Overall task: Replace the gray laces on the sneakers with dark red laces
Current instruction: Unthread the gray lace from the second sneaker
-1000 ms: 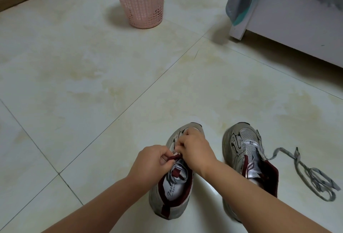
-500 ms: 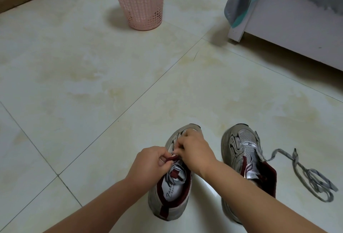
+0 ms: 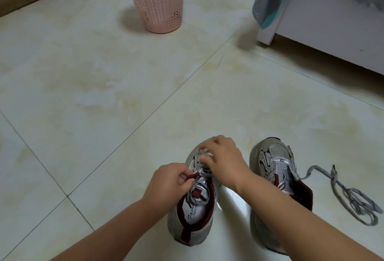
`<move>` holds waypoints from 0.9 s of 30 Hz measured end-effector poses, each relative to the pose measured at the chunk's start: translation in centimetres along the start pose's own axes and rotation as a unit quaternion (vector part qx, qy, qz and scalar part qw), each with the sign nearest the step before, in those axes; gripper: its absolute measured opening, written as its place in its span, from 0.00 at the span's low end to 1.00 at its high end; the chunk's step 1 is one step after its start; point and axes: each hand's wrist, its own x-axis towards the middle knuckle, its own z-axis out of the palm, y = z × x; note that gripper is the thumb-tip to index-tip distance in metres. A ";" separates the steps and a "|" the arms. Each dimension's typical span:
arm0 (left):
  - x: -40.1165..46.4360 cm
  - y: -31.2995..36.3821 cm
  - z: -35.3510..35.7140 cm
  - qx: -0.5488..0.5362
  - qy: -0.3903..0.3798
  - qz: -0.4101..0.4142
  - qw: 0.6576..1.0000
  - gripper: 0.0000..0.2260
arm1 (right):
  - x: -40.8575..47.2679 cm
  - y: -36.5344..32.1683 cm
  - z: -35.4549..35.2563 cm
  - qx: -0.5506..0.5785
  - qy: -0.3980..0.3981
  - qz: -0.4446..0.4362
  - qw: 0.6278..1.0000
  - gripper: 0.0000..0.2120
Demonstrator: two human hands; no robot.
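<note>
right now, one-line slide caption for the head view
Both hands work at the left sneaker: left hand pinches a dark red lace, right hand near the toe; gray lace lies loose.

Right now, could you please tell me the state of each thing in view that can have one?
Left sneaker: upright on the floor, gray lace still partly threaded.
Right sneaker: upright, unlaced.
Gray lace: loose on the floor beside the right sneaker.
Left hand: pinching a dark red piece at the left sneaker's tongue.
Right hand: fingers curled at the eyelets, grip hidden.
Basket: upright.
</note>
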 end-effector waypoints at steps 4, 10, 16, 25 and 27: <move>0.1 0.0 0.1 0.009 0.000 0.004 1.000 0.13 | -0.1 0.0 1.1 -0.058 -0.054 -0.053 0.995 0.11; 0.0 0.0 0.0 -0.001 0.003 -0.001 1.000 0.14 | 0.5 0.0 0.8 0.147 0.013 0.054 0.988 0.12; -0.1 -0.1 -0.1 -0.007 0.000 -0.004 1.000 0.14 | 0.8 0.5 0.8 0.434 0.094 0.191 0.875 0.13; -0.1 0.1 0.0 0.016 -0.004 0.008 1.000 0.12 | -0.2 -0.2 0.4 -0.111 0.000 -0.040 0.993 0.18; -0.1 0.2 0.0 0.020 -0.003 0.011 1.000 0.10 | -0.1 -0.4 1.1 -0.137 -0.042 -0.083 0.986 0.13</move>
